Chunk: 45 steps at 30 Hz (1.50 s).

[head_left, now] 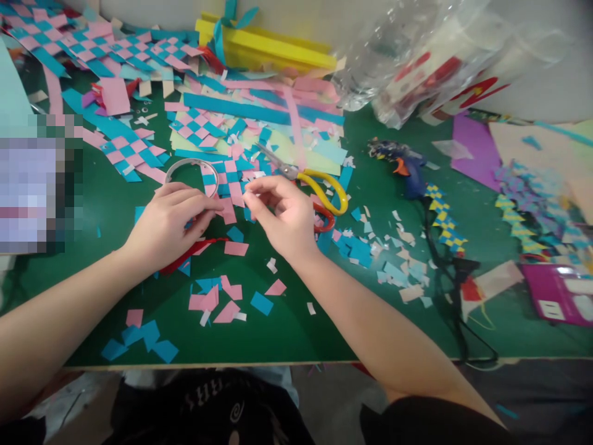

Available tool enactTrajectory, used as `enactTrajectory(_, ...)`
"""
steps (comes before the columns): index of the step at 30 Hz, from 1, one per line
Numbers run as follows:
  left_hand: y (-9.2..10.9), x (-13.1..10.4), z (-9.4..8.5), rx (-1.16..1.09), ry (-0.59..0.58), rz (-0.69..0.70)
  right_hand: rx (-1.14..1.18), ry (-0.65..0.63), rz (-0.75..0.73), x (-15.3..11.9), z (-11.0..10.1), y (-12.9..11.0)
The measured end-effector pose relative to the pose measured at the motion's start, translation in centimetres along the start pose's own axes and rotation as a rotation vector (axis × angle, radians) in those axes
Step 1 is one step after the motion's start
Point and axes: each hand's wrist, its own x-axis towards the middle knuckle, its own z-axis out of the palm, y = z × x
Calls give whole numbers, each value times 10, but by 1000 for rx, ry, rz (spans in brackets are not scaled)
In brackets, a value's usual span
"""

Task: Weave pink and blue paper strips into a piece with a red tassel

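Note:
My left hand (178,219) is closed, fingers bent together, in front of a roll of tape (214,180) standing on its edge. Its fingertips are at the pink end of a woven pink-and-blue paper strip (225,175); what they hold, if anything, is too small to tell. Thumb and forefinger of my right hand (287,216) meet in a pinch just right of that strip, and anything between them cannot be made out. Scissors (290,171) with yellow and red handles lie behind and beside my right hand. A red item (183,259) is partly hidden under my left hand.
Paper scraps (204,300) litter the green table (287,334). Woven strips (134,46) and a yellow folded piece (278,52) lie at the back. To the right are a blue glue gun (412,176) with its cord, plastic-wrapped cups (430,68) and a purple packet (551,290). A blurred screen (28,191) stands left.

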Motion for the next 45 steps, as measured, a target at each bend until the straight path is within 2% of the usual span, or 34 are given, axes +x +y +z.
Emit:
enactTrajectory(4, 0, 0, 0, -8, -11, -11, -15, 187, -53, 6, -5, 8)
enactTrajectory(11, 1, 1, 0, -26, -6, 1, -215, 361, -220, 16, -21, 30)
enactTrajectory(15, 1, 0, -1, -24, -5, 18, -169, 464, -195, 21, -26, 44)
enactTrajectory(19, 0, 0, -1, -23, -4, 22, -59, 425, -103, 24, -24, 51)
enactTrajectory(23, 0, 1, -1, -12, -13, 29, 45, 407, -50, 23, -20, 45)
enactTrajectory(32, 1, 0, 0, -33, 10, 3, -9, 303, -141, 16, -11, 26)
enactTrajectory(37, 6, -1, -2, -87, 45, -107, -7, 136, -100, 5, -2, 8)
enactTrajectory(40, 9, -2, -3, -136, 54, -203, 17, 46, -159, 2, 1, -1)
enactTrajectory(45, 6, -2, -2, -119, 55, -174, -35, -39, -207, -1, 1, -9)
